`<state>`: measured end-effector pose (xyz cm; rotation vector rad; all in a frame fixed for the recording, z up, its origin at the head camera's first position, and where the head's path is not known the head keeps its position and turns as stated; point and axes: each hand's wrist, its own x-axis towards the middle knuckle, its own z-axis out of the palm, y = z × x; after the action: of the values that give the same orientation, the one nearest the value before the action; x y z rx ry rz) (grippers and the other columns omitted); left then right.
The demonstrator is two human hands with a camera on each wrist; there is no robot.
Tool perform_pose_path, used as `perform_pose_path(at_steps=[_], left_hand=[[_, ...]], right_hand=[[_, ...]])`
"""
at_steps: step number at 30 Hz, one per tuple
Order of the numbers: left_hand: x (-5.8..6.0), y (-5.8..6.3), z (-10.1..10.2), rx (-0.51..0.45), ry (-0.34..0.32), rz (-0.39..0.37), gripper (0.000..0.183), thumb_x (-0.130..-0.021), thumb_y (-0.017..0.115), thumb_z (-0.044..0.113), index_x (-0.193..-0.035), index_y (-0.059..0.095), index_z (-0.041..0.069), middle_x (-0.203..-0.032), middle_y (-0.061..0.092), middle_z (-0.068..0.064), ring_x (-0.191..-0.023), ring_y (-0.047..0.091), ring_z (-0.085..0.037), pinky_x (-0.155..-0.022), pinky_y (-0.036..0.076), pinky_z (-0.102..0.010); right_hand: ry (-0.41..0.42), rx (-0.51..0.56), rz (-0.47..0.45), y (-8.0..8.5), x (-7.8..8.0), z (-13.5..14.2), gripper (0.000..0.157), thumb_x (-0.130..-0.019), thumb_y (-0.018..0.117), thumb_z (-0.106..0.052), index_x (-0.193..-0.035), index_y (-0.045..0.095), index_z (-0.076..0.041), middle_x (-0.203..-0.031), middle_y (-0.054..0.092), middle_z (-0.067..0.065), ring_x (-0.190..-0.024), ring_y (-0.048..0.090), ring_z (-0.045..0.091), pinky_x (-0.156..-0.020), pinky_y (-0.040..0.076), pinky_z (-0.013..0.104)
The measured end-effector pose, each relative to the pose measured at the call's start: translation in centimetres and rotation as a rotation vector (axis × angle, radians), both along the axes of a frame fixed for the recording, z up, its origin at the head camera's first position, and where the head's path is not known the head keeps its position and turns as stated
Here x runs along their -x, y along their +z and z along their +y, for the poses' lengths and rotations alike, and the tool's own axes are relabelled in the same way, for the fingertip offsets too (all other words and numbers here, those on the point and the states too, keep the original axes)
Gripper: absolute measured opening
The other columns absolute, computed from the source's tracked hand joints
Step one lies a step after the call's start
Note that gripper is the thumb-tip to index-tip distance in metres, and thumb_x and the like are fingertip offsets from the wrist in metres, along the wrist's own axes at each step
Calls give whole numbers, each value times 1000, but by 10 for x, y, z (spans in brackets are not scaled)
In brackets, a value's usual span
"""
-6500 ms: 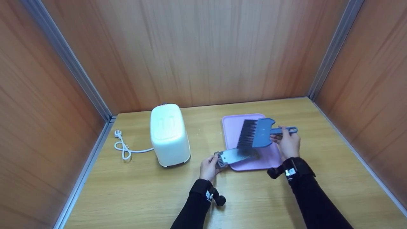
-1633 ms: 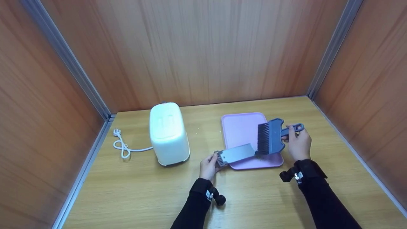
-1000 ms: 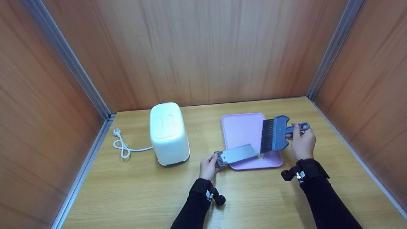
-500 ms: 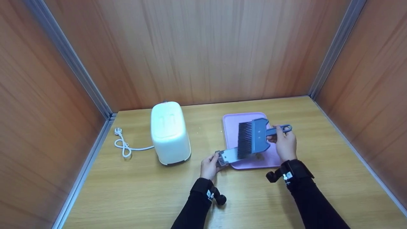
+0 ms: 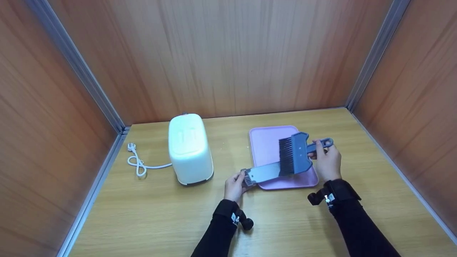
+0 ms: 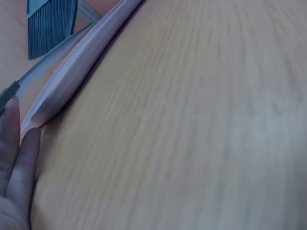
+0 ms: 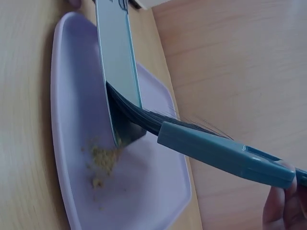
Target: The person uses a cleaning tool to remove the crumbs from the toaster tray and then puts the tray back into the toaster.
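My left hand (image 5: 234, 188) grips the grey vented end of a flat metal crumb tray (image 5: 264, 172), which slants down over a lilac tray (image 5: 266, 134). In my right hand (image 5: 328, 162) is the handle of a blue brush (image 5: 301, 152) with dark bristles. The bristles (image 7: 136, 112) bend against the crumb tray's surface near its far end in the right wrist view. Beneath that end, yellowish crumbs (image 7: 103, 160) lie in the lilac tray. Only some fingers (image 6: 24, 163) of my left hand show in the left wrist view.
Left of the trays stands a white rounded appliance (image 5: 189, 150), its top smooth and closed-looking. Its white cord and plug (image 5: 139, 164) lie looped farther left. Wooden panels (image 5: 235, 57) wall the table (image 5: 160, 214) at the back and both sides.
The brush has passed back and forth over the crumb tray; since half a second ago it has moved right, toward the tray's far end. The left hand holds still.
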<state>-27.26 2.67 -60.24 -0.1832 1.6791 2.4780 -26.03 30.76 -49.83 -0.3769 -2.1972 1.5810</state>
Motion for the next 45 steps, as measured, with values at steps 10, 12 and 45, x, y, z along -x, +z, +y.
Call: perform_pose_path(at_steps=[10,12,45], left_hand=[[0,-1,-1,5,-6,5,40,-114,50,12,-138,56,-19,-115,73,-19,-96,71,-18,-91,64,-41],[0,-1,-1,3,-7,5,40,-114,50,12,-139,55,-19,-118,72,-21,-97,71,-19,-92,64,-41],[1,-3,-1,60,-6,40,41,-113,52,13,-135,57,-21,-114,72,-25,-97,71,-24,-88,66,-44]], right_hand=[[-8,-99,41,1,-1,8,34,-116,45,-20,-130,64,4,-110,67,19,-77,64,3,-74,58,13],[-7,-109,52,1,-1,8,33,-116,45,-19,-129,65,4,-109,67,20,-77,64,3,-74,57,13],[-46,-187,94,5,-3,15,35,-116,46,-23,-128,66,2,-108,69,20,-75,64,-2,-71,56,12]])
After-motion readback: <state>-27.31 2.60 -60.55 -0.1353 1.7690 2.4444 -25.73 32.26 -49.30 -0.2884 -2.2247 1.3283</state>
